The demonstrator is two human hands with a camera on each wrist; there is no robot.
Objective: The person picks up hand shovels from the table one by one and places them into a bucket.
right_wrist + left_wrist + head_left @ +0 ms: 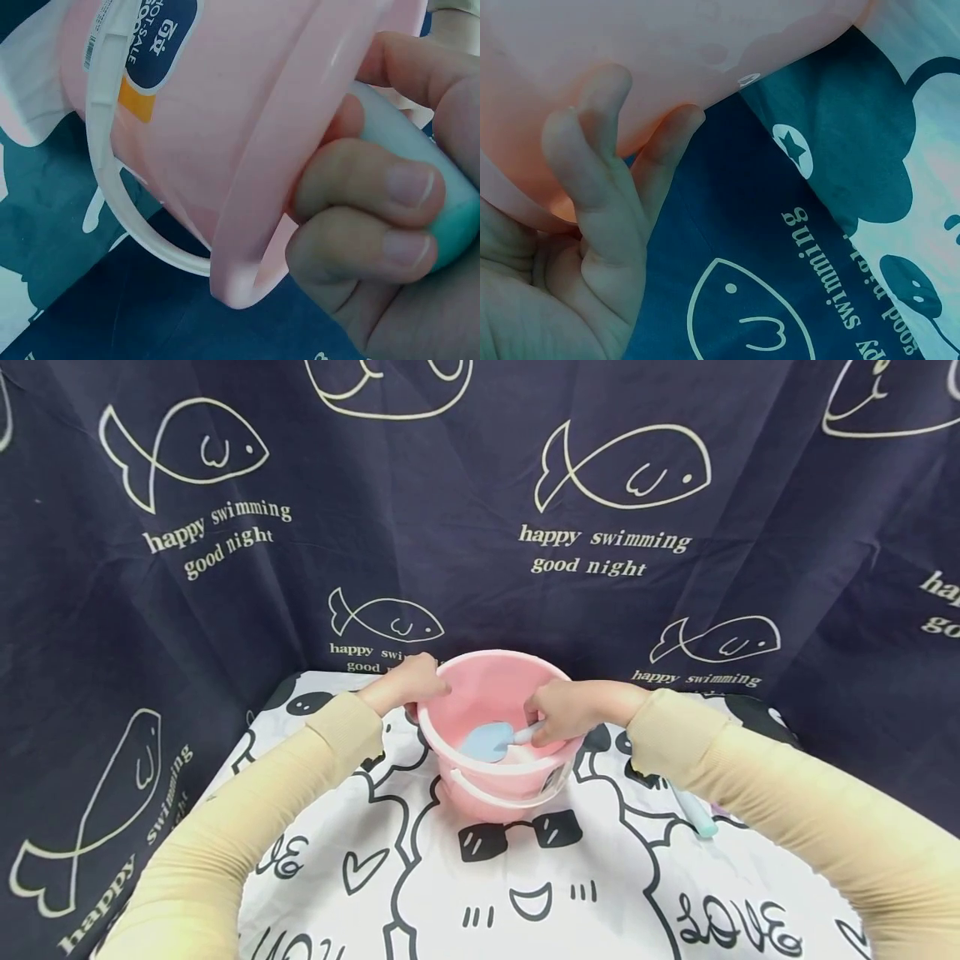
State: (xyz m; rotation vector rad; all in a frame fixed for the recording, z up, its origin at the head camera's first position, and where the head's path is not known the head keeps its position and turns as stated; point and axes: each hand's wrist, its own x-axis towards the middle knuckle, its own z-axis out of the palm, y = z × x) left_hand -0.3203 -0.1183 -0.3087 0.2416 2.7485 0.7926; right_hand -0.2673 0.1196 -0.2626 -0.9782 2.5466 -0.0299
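Fish-print cloth [420, 518] beyond my left fingers [604, 195], clamped on the pink bucket [487, 681]; right fingers [367, 180] grip the shovel [489, 742] inside. I'd brace left, guide gently.

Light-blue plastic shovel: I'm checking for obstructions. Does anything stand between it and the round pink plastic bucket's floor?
Nothing visible does. In the head view, the shovel shows against the open mouth of the bucket, the right grip holding it; the shovel hides what lies behind.
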